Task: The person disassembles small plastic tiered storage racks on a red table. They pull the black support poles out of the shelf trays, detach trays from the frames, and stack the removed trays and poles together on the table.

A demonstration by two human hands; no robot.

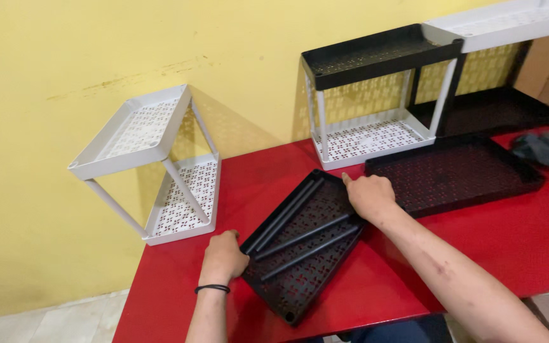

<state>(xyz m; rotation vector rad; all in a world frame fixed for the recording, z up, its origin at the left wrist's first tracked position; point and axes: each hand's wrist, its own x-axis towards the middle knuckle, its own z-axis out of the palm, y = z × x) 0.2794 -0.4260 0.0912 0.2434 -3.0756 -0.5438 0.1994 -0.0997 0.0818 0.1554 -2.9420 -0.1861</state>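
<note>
Resting on opposite edges of a black perforated tray, both hands framed it where it lay at an angle on the red table, near the table's front edge. The left hand, with a dark band around its wrist, was curled closed over the tray's near-left rim, fingers gripping it. The right hand sat on the tray's far-right rim, index finger stretched out along the edge and the other fingers folded under; whether they clamped the rim could not be told. Four black rods lay loose inside the tray, roughly parallel. Just beyond the right hand, a second black tray lay flat on the table, touching or nearly touching the first. At the table's left corner stood a white two-tier rack, tipped so its shelves leaned against the yellow wall. Farther back stood a rack with a black top shelf and white bottom shelf, and beside it another with a white top and black base. A dark grey cloth lay at the far right.
</note>
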